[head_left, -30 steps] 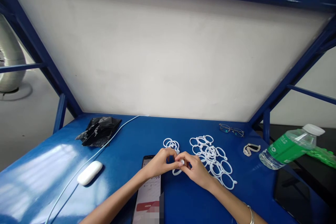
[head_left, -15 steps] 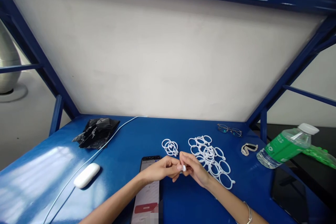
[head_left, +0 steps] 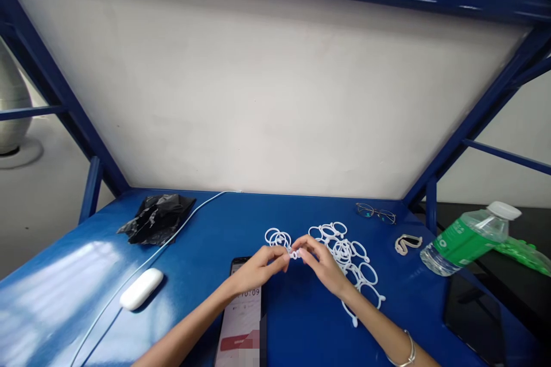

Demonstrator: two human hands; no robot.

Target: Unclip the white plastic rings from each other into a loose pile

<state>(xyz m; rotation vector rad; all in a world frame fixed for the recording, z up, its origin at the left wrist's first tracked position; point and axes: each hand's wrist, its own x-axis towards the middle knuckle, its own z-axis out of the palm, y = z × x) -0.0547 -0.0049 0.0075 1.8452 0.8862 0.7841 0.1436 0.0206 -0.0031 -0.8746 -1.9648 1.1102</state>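
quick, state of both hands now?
Left hand: closed, pinching one side of a small white piece.
Right hand: closed, pinching the other side of the same piece.

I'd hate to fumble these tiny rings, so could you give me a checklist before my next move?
1. Left grip on the small white piece: ok, fingertips pinch one end.
2. Right grip on it: ok, fingertips at the other end.
3. Piece fastened: cannot tell, too small.
4. Smaller ring pile apart from larger ring pile: ok, blue shows between.
5. Phone in full view: not ok, left forearm crosses it.
6. Bottle capped: ok.
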